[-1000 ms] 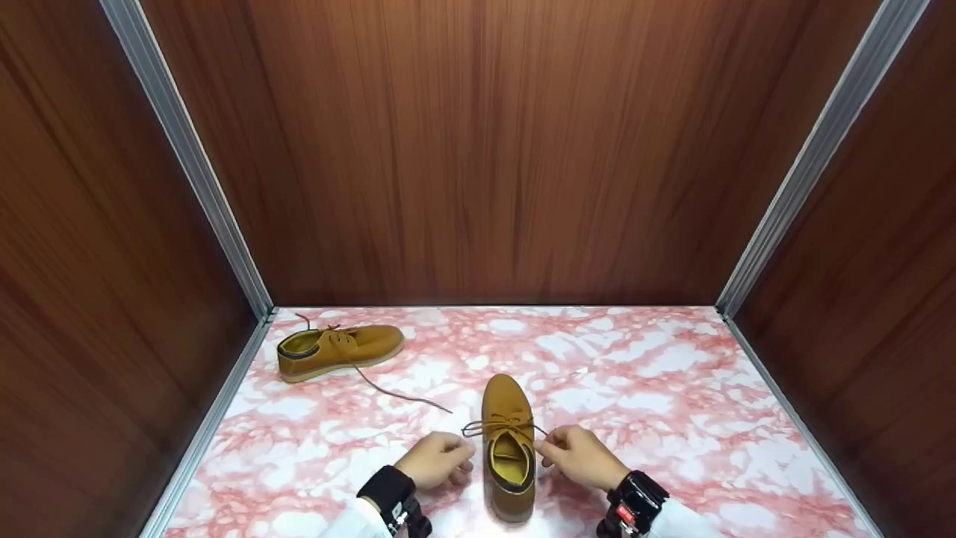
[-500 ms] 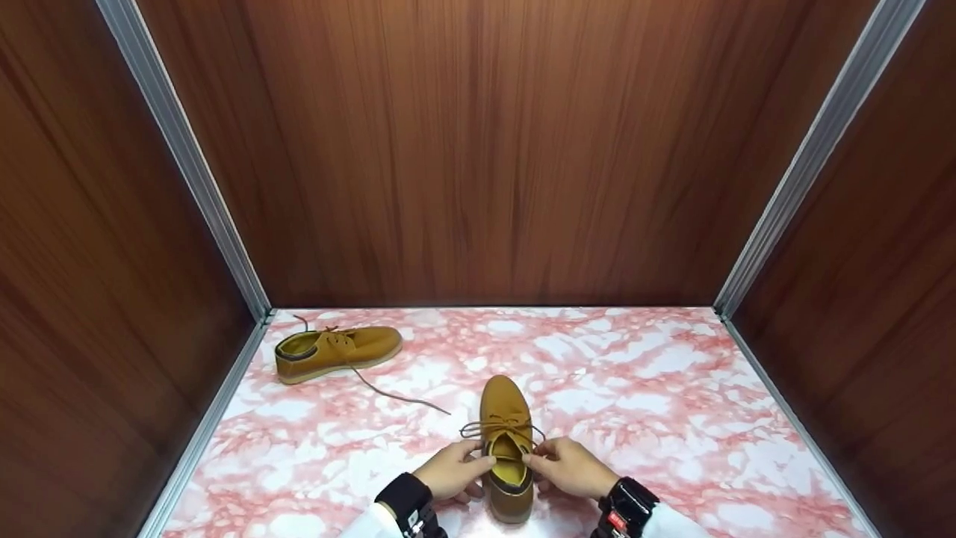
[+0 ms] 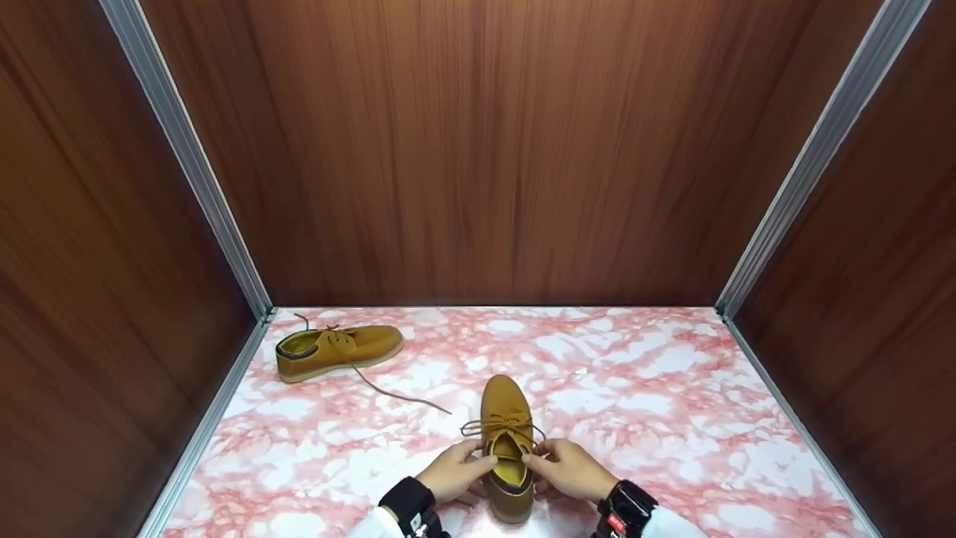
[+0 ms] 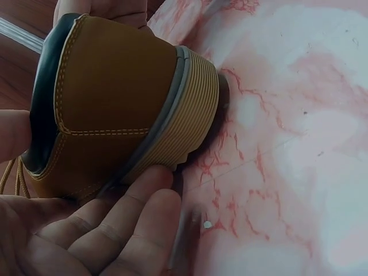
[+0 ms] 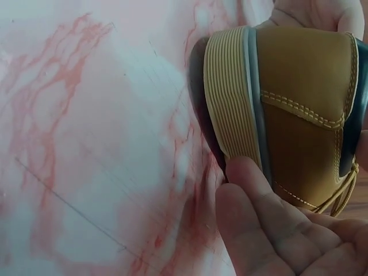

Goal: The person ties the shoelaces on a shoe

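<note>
A tan lace-up shoe [image 3: 502, 396] stands at the front middle, toe pointing away, its brown lace [image 3: 478, 427] tied in a bow across the top. From the left side my left hand [image 3: 452, 472] grips it, thumb over the collar. My right hand [image 3: 573, 471] holds the opposite side in the same way. In the left wrist view, the left fingers [image 4: 144, 201] lie along the heel's ribbed sole [image 4: 192, 103]. The right wrist view has the right fingers [image 5: 259, 207] by the sole's edge. Parts of both hands are hidden behind the shoe.
A matching tan shoe [image 3: 377, 342] rests at the back left, toe to the right. Its loose lace [image 3: 403, 396] trails towards the middle of the pink-and-white marbled table [image 3: 635, 373]. Brown wood-look panels [image 3: 478, 149] with metal corner posts [image 3: 198, 164] enclose three sides.
Both hands have moved inward from beside the shoe and taken hold of its sides at the opening. The right hand has let go of the lace end. The other shoe has not moved.
</note>
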The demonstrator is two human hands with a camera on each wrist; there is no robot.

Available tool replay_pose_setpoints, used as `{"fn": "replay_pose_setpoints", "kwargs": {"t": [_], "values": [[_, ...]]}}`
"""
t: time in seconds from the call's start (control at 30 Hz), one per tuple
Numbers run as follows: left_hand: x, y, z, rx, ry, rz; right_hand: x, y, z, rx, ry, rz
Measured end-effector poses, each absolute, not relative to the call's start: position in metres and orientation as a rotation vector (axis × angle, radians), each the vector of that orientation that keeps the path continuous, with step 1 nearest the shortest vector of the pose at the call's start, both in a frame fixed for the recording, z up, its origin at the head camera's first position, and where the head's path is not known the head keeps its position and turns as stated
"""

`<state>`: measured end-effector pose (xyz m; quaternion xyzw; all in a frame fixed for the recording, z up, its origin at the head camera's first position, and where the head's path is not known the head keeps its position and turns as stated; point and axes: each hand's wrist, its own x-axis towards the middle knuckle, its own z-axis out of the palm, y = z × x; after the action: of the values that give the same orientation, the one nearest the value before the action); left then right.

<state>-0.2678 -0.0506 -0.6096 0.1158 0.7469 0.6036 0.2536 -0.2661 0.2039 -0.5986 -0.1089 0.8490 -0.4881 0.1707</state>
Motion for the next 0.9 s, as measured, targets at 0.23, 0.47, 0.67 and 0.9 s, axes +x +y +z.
{"fn": "replay_pose_setpoints", "kwargs": {"t": [0.23,0.47,0.67,0.9], "values": [[-0.267,-0.049,-0.609,0.325,2.069,1.647,-0.265,0.202,-0.599,-0.331,2.409,-1.407],[-0.267,-0.046,-0.607,0.329,2.082,1.611,-0.263,0.2,-0.6,-0.344,2.446,-1.392],[-0.269,-0.044,-0.605,0.336,2.072,1.617,-0.262,0.199,-0.598,-0.361,2.488,-1.376],[-0.274,-0.04,-0.599,0.334,2.078,1.633,-0.266,0.204,-0.592,-0.284,2.507,-1.383]]}}
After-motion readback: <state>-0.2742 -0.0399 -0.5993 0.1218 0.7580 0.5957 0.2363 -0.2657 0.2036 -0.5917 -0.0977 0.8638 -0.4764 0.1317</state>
